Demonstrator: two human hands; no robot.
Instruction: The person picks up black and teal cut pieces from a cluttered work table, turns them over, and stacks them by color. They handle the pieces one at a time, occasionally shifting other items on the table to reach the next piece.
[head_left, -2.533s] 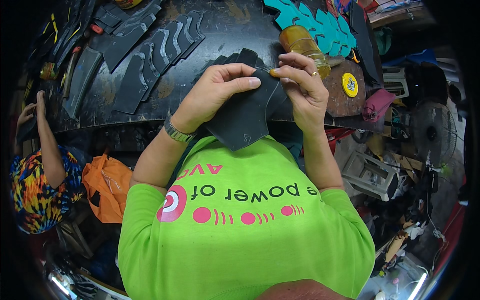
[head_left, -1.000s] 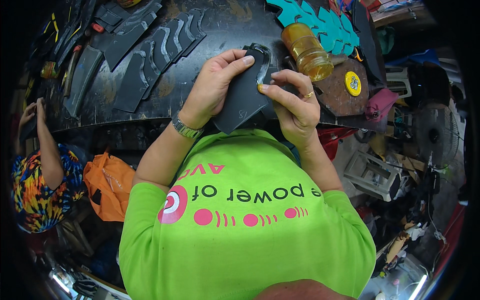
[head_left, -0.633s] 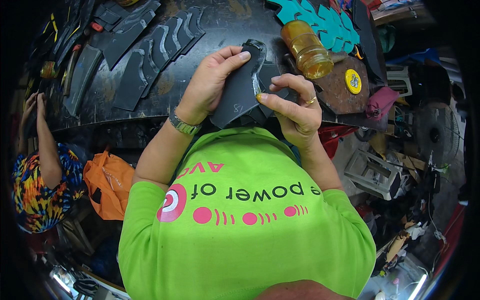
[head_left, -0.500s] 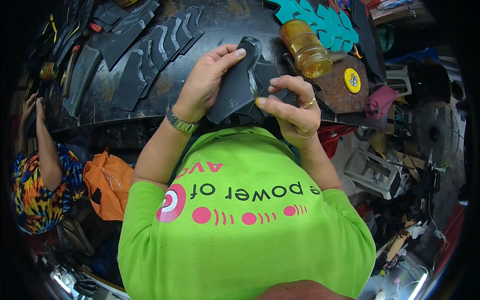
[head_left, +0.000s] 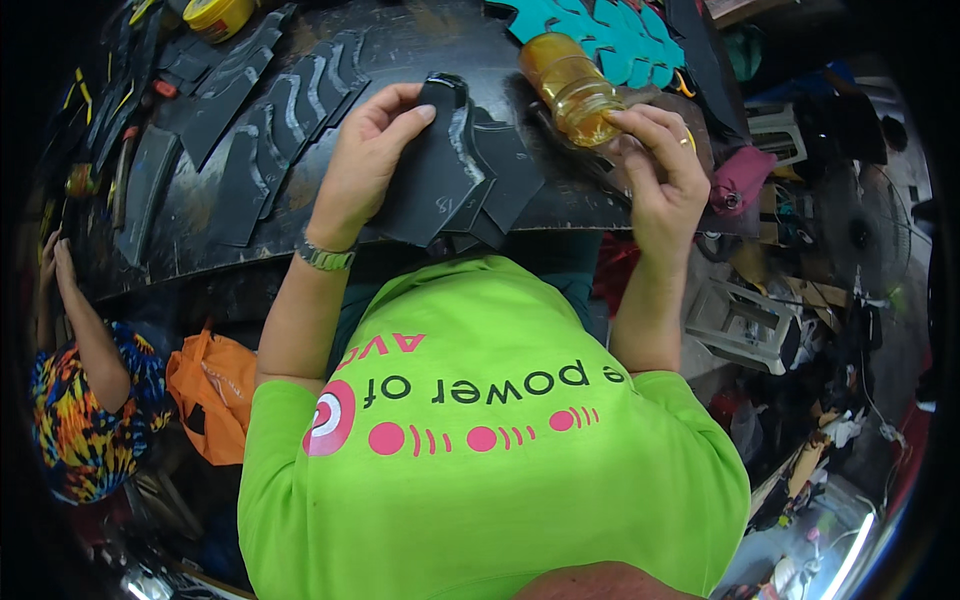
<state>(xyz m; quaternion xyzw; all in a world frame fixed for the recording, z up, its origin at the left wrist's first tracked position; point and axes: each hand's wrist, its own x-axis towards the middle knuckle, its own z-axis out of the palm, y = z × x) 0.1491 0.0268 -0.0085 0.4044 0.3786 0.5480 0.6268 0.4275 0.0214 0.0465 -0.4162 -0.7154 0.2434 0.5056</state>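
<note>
My left hand (head_left: pixel 378 140) pinches the upper left edge of a black cut sheet piece (head_left: pixel 425 190), leather-like, with a shiny wet-looking strip down its curved right edge. Beneath it, more black cut pieces (head_left: pixel 510 180) fan out to the right at the table edge. A clear jar of amber liquid (head_left: pixel 565 80) lies tilted on the table, its mouth facing me. My right hand (head_left: pixel 668 165) is at that mouth, forefinger and thumb tips bent at the rim and slightly apart; whether a fingertip is inside I cannot tell.
Rows of black cut pieces (head_left: pixel 300 90) lie on the dark table to the left. Teal cut pieces (head_left: pixel 610 35) lie at the back right, a yellow tub (head_left: pixel 218 15) at the back left. A pink pouch (head_left: pixel 742 178) sits at the right edge. Another person's arms (head_left: pixel 88 320) show far left.
My right hand has left the black piece's curved edge and moved right to the jar's mouth. My left hand still holds the black piece. The view has shifted a little.
</note>
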